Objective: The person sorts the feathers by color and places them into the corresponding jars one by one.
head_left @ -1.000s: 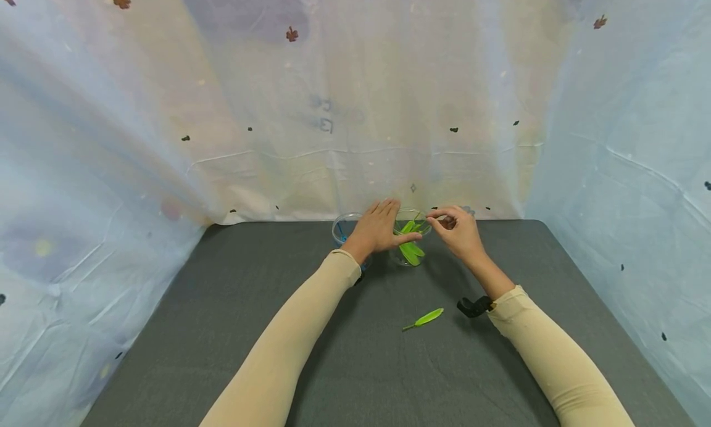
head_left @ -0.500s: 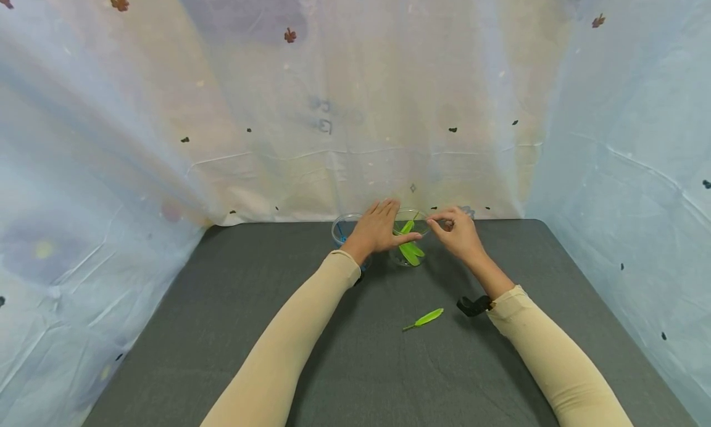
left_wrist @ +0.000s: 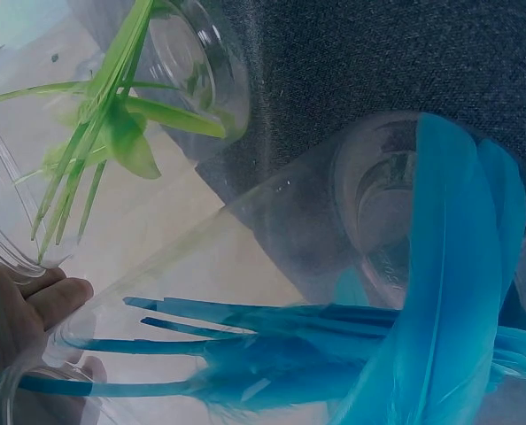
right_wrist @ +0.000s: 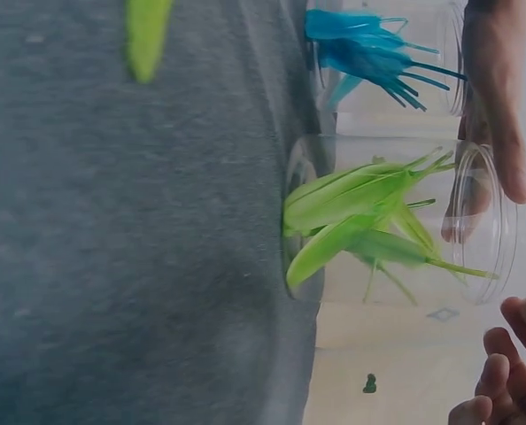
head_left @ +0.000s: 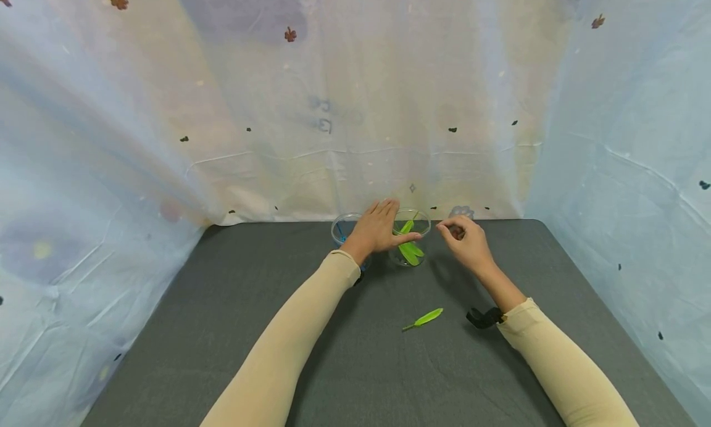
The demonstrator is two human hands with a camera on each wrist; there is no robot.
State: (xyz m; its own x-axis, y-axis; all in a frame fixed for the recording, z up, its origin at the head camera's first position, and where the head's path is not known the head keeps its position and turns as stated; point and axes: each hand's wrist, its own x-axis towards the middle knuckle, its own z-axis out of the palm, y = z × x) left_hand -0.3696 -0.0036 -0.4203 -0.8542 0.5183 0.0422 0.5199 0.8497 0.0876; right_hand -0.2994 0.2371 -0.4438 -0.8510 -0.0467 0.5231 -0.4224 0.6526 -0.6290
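Observation:
Two clear jars stand side by side at the table's far edge. The left jar (head_left: 336,231) contains blue feathers (left_wrist: 453,266); green feathers (right_wrist: 343,202) lean inside the right jar (head_left: 429,228). My left hand (head_left: 378,231) lies across the jar tops with fingers and thumb extended, partly covering both rims. Just right of the green-feather jar, my right hand (head_left: 468,243) hovers with its fingers loosely bent and thumb near the index finger. No feather shows between its fingertips. One loose green feather (head_left: 428,318) lies on the table in front of the jars.
Dark grey cloth covers the table (head_left: 222,328). Behind it hangs a patterned curtain (head_left: 389,106), close to the jars, with more curtain at both sides. A black strap (head_left: 484,318) is around the right wrist.
A green feather stem seen at the right fingertips over the jar is gone from there. My right hand has drawn away to the right. The left hand has stayed put.

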